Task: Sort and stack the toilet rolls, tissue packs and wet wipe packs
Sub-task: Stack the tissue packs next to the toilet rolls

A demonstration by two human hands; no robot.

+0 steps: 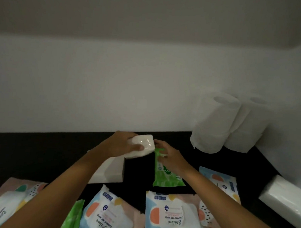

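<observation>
Near left, a pastel-printed plastic wet wipe pack (7, 202) lies flat on the dark tabletop (39, 157). A plain white rectangular box (108, 172) sits a bit further in, partly hidden under the forearm.

The left hand (125, 144) is held over the far middle of the table. Its fingers and thumb are clamped round a small white tissue pack in clear wrap (144, 145), so that one's off the surface.

Just right of it, the right hand (171, 158) is curled over the far end of a green plastic wet wipe pack (167, 177). The pack looks pinched there, with its near end down on the table. A second green pack (73, 216) pokes in at the near edge, beside more pastel ones.

Far right, white toilet rolls (215, 124) are stacked in the corner against the wall. A long white film-wrapped tissue pack (284, 202) lies near the right edge.

Looks like sorting by kind is under way, and not much is stacked yet. The small tissue pack is probably best set flat on another tissue item, edges squared, and let go only once it's settled.

The green one is floppy, so it should be supported under the middle rather than dragged by one end. Then it can be laid on its green twin.
</observation>
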